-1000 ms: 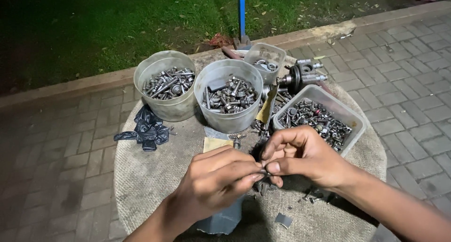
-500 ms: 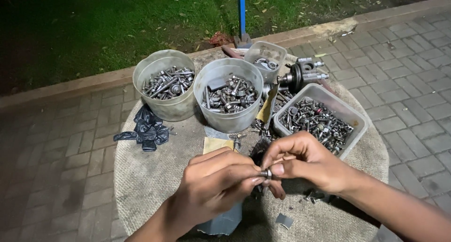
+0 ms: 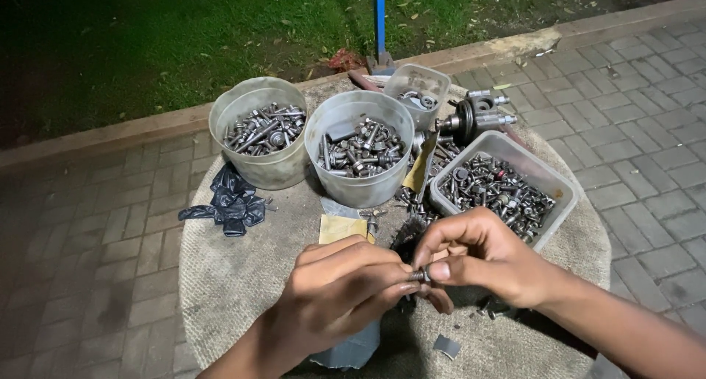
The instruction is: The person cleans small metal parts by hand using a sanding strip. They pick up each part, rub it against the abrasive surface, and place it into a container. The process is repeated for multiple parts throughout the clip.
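Hands: your left hand (image 3: 334, 291) and right hand (image 3: 478, 257) meet over the middle of a round, cloth-covered table (image 3: 243, 276), fingertips pressed together.
Left hand: fingers curled nearly closed, thumb and forefinger pinching one end of a small bolt (image 3: 421, 275).
Right hand: thumb and forefinger closed on the bolt's other end, remaining fingers loosely arched above it.
Bolt: one, held between both hands just above the table's near half; long axis roughly level, running left to right, though which end is the head you cannot tell.
Round tubs: two, a left tub (image 3: 259, 132) and a middle tub (image 3: 359, 149), standing side by side, each heaped with bolts and nuts.
Clear containers: two, a rectangular tray (image 3: 562, 191) full of hardware at right, a small square cup (image 3: 418, 84) behind.
Other items: one crumpled black plastic bag (image 3: 228, 202) at the table's left edge; one dark metal assembly (image 3: 474, 115) behind the tray; one yellow paper scrap (image 3: 340, 227) near your left hand.
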